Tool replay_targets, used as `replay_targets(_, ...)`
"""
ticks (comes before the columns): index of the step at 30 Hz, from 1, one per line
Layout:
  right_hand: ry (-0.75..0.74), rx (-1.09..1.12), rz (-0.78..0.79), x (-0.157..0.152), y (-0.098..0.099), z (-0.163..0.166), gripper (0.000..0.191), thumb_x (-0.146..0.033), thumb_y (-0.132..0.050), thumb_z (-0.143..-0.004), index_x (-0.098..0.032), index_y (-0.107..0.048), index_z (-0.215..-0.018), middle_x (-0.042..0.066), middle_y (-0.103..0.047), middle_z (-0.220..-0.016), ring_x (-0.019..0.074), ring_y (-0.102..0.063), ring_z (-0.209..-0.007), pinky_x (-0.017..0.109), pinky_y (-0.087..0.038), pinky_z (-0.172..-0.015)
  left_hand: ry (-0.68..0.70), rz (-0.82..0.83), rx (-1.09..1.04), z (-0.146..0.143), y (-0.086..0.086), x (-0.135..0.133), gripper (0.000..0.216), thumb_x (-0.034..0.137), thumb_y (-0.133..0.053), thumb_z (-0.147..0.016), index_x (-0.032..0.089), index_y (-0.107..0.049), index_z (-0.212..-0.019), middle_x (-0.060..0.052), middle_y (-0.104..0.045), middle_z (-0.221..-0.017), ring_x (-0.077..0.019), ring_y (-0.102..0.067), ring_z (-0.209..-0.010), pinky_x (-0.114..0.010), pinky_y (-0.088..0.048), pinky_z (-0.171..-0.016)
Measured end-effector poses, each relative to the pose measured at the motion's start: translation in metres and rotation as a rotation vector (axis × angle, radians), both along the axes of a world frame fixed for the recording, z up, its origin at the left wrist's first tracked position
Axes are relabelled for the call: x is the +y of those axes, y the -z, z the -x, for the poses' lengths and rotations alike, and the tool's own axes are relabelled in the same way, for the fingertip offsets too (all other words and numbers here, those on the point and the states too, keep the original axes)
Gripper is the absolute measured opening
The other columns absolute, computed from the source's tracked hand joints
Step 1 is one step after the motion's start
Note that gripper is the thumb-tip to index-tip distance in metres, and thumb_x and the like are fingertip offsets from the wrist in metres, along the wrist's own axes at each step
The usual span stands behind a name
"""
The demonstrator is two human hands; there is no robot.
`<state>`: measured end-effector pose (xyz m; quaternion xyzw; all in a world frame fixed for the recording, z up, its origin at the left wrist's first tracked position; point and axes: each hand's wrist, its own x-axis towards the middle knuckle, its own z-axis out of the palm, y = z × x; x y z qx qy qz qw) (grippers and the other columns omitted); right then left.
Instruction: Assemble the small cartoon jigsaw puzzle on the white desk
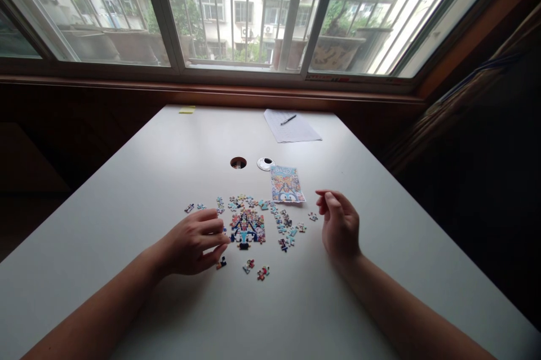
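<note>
Jigsaw puzzle, joined into a small block, lies flat on the white table between my two hands, probably kept there so that both can get at it from either side. My left hand is at the block's left edge, palm down, fingers drawn in narrow and tips close to the join; I cannot tell whether a piece is pinched between them, as the hand hides its own grip. My right hand is raised on the other side, loosely curled with thumb and fingertips near each other, and I cannot tell if anything is inside; held back like that, it leaves the block in clear sight. Loose pieces lie spread behind the block and along its right, seemingly so each shows its print and can be picked out. One dark piece lies just under my left thumb, easy to nudge by accident. The picture sheet lies face up beyond them, turned readable to me, likely for comparing. Behind it are a round cover and an open cable hole, where a stray piece could drop. Papers with a pen sit farther back, well out of the way.
</note>
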<state>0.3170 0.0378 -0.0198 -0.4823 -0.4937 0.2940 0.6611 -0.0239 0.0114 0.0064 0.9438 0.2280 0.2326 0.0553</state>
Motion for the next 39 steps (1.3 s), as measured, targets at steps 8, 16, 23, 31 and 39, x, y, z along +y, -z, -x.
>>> replay_targets(8, 0.045, 0.229, 0.035, 0.0106, 0.0076, -0.0015, 0.020, -0.038, -0.065, -0.090, -0.020, -0.074, -0.089, 0.000, -0.058, -0.074, 0.0126, -0.047, -0.064, 0.026, -0.036, -0.058, 0.014, -0.004, 0.048, -0.0013, 0.0025, -0.0005, 0.014, 0.016, -0.059, -0.090, 0.022, -0.068, -0.099, -0.004, -0.057, -0.079, -0.0209, -0.047, -0.075, -0.036, -0.045, -0.073)
replay_targets(16, 0.020, 0.306, 0.048, 0.0104, 0.0063, 0.0006, 0.018, -0.037, -0.068, -0.087, -0.020, -0.075, -0.087, 0.000, -0.058, -0.072, 0.0112, -0.046, -0.064, 0.025, -0.035, -0.057, 0.029, -0.005, 0.109, -0.0073, 0.0046, -0.0041, 0.024, 0.017, -0.060, -0.090, 0.023, -0.067, -0.112, -0.006, -0.058, -0.086, -0.0216, -0.048, -0.080, -0.037, -0.044, -0.073)
replay_targets(23, 0.017, 0.346, 0.049, 0.0097, 0.0047, 0.0019, 0.016, -0.034, -0.068, -0.087, -0.020, -0.075, -0.085, -0.001, -0.058, -0.071, 0.0105, -0.045, -0.063, 0.024, -0.034, -0.056, 0.042, 0.003, 0.164, -0.0089, 0.0048, -0.0021, 0.034, 0.018, -0.060, -0.090, 0.024, -0.063, -0.123, -0.006, -0.059, -0.092, -0.0215, -0.050, -0.083, -0.038, -0.046, -0.074)
replay_targets(31, 0.001, 0.344, 0.064, 0.0091, 0.0048, 0.0017, 0.016, -0.034, -0.067, -0.088, -0.020, -0.075, -0.086, -0.001, -0.056, -0.070, 0.0106, -0.044, -0.063, 0.024, -0.034, -0.056, 0.027, -0.004, 0.156, -0.0092, 0.0026, -0.0029, 0.028, 0.018, -0.059, -0.092, 0.025, -0.066, -0.119, -0.005, -0.058, -0.090, -0.0211, -0.050, -0.083, -0.037, -0.046, -0.075)
replay_targets(39, -0.004, 0.351, 0.053, 0.0082, 0.0026, 0.0029, 0.018, -0.034, -0.065, -0.089, -0.020, -0.075, -0.084, -0.001, -0.056, -0.070, 0.0111, -0.044, -0.063, 0.025, -0.033, -0.056, -0.002, -0.051, 0.045, -0.0061, 0.0056, -0.0009, 0.035, 0.014, -0.060, -0.090, 0.023, -0.063, -0.124, -0.005, -0.063, -0.090, -0.0207, -0.053, -0.082, -0.038, -0.049, -0.078)
